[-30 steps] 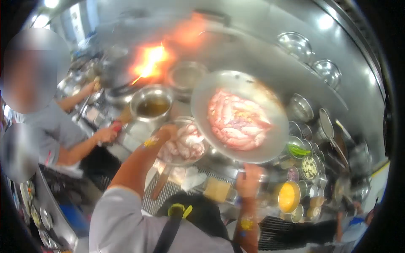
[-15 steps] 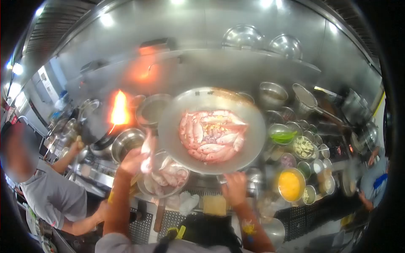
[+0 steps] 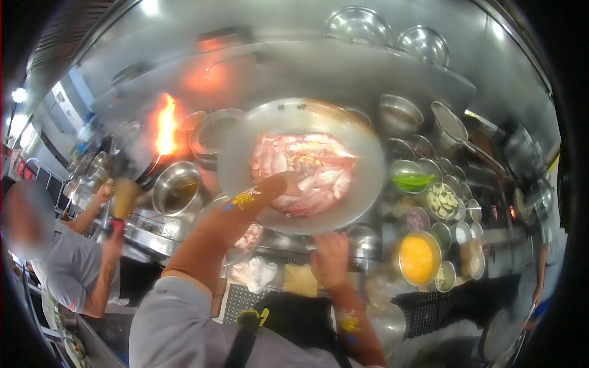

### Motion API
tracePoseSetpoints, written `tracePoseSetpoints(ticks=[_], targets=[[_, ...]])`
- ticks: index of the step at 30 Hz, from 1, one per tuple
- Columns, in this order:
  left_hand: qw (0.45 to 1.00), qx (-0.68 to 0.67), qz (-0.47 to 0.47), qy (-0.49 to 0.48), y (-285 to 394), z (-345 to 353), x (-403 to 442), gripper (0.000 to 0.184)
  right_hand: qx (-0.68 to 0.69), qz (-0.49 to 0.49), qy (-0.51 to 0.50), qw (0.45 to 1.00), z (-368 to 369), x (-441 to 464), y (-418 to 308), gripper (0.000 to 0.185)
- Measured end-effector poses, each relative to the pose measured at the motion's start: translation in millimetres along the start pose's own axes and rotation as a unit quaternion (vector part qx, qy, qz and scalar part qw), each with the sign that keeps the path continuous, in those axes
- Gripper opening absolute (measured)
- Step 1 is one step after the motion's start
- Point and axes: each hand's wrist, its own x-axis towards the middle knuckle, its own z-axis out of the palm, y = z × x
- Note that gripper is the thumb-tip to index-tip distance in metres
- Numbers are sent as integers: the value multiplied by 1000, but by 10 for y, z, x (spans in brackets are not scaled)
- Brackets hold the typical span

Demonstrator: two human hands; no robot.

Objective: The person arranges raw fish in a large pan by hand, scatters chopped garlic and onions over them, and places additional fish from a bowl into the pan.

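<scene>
A large metal wok stands in front of me, with several pinkish whole fish arranged in a ring around small yellowish pieces. My left hand reaches down over the near side of these fish. Its fingers are blurred and partly hidden, so its grasp cannot be made out. At the wok's near edge, my right hand is closed around the wok handle, most of which it covers. Beneath my left forearm, more raw fish show in a bowl, largely covered by the arm.
Bowls of beaten egg, green vegetable and pale slices crowd the right side, near a strainer. On the left, a person in grey works by a flaming wok. A white cloth and yellowish sponge lie in front.
My left hand has moved right, from above the fish bowl with a fish in it to inside the wok. My right hand stays at the wok's handle. The neighbour's arms have shifted upward.
</scene>
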Motion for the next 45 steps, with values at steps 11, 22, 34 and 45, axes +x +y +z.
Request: tracePoseSetpoints(ticks=[11, 22, 34, 45], targets=[[993, 95, -23, 60, 714, -259, -526, 56, 11, 14, 7, 1000, 8, 2, 14, 46], [977, 201, 44, 63, 454, -251, -391, 76, 20, 11, 17, 1000, 40, -26, 70, 52], [954, 151, -65, 250, -483, -100, 568, 63, 41, 15, -9, 999, -28, 0, 76, 45], [842, 166, 166, 485, -228, -396, -125, 53, -2, 1, -77, 997, 45, -33, 145, 43]])
